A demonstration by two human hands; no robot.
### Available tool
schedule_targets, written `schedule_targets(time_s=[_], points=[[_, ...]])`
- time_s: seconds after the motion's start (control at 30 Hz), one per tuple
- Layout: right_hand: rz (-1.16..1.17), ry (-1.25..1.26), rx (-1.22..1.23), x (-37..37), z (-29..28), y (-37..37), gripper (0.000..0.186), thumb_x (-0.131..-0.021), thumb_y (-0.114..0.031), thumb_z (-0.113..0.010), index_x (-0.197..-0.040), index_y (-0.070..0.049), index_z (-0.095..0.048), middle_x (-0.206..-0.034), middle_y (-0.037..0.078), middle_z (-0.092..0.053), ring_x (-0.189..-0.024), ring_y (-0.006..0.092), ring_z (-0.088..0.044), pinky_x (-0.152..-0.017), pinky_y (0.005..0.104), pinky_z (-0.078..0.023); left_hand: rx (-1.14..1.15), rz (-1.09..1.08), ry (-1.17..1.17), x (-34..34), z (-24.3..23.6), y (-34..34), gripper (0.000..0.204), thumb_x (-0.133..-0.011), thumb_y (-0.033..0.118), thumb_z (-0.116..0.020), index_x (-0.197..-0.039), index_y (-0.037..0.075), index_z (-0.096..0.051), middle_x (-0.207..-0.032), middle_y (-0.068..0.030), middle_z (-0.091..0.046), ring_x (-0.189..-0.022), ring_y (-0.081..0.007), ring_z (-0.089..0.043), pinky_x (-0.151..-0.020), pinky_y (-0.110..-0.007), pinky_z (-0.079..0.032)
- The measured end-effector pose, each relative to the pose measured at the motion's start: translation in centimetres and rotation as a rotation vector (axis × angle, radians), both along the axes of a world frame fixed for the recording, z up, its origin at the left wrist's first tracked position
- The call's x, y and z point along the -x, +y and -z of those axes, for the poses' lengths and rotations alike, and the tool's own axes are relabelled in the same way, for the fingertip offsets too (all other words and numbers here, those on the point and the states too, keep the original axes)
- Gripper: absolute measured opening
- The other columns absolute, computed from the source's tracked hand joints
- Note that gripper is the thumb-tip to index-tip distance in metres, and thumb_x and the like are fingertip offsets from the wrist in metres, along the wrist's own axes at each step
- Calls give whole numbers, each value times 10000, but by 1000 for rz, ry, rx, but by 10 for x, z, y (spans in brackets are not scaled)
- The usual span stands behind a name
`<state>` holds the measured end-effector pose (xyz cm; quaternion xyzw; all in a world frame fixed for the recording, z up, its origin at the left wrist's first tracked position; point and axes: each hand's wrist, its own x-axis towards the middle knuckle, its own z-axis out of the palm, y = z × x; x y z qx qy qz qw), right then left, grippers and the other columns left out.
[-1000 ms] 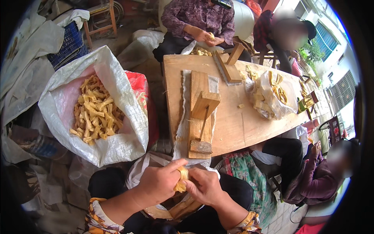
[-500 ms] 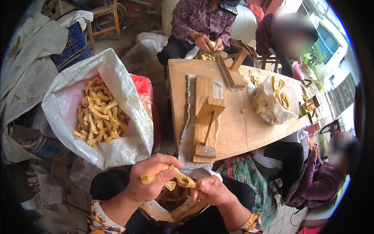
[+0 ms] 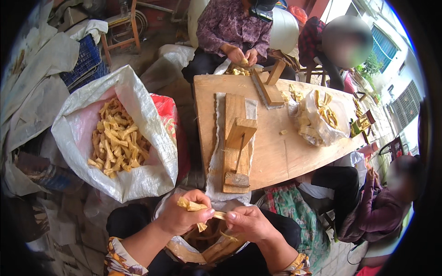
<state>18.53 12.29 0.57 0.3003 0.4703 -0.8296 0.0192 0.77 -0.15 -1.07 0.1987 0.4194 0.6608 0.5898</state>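
My left hand point(image 3: 182, 215) is closed around tan-yellow pieces point(image 3: 192, 205) with fluted, flared ends, one end showing above the fingers and another below. A thin twisted strip point(image 3: 219, 215) stretches from it to my right hand point(image 3: 251, 222), whose thumb and fingers pinch the other end. Both hands are close together over an open container point(image 3: 186, 254) in my lap, its rim light brown. Dark brown strips point(image 3: 205, 237) lie inside, partly hidden by my hands. To the left, a white woven sack point(image 3: 154, 177) holds a heap of similar tan pieces point(image 3: 119, 142).
Ahead is a wooden table point(image 3: 276, 161) bearing a wooden block stand point(image 3: 235, 158) with a metal rod on cloth. A second stand point(image 3: 269, 87) and a clear bag of pieces point(image 3: 320, 122) are farther right. Co-workers sit around the table; a red bag point(image 3: 165, 110) stands behind the sack.
The wide folded strip between my hands has become thin and twisted. My left hand has turned slightly, and the right pinch has moved up towards it. The view has shifted a little.
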Motion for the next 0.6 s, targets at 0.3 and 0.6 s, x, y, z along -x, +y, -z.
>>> schedule_targets(time_s=[0.3, 0.6], points=[[510, 98, -1043, 21, -9, 38, 160, -812, -8, -748, -819, -19, -588, -677, -17, -597, -617, 24, -496, -545, 184, -402, 83, -160, 401, 5, -21, 52, 180, -930, 181, -624, -1031, 37, -661, -795, -19, -652, -693, -54, -577, -620, -214, -469], [572, -264, -1361, 45, 18, 72, 289, -763, -228, -805, -796, -80, -558, -629, 83, -621, -560, 256, -613, -536, 337, -477, 134, -466, 743, 16, 12, 77, 115, -881, 86, -651, -925, -19, -633, -859, -104, -654, -796, -178, -623, -729, -295, -489]])
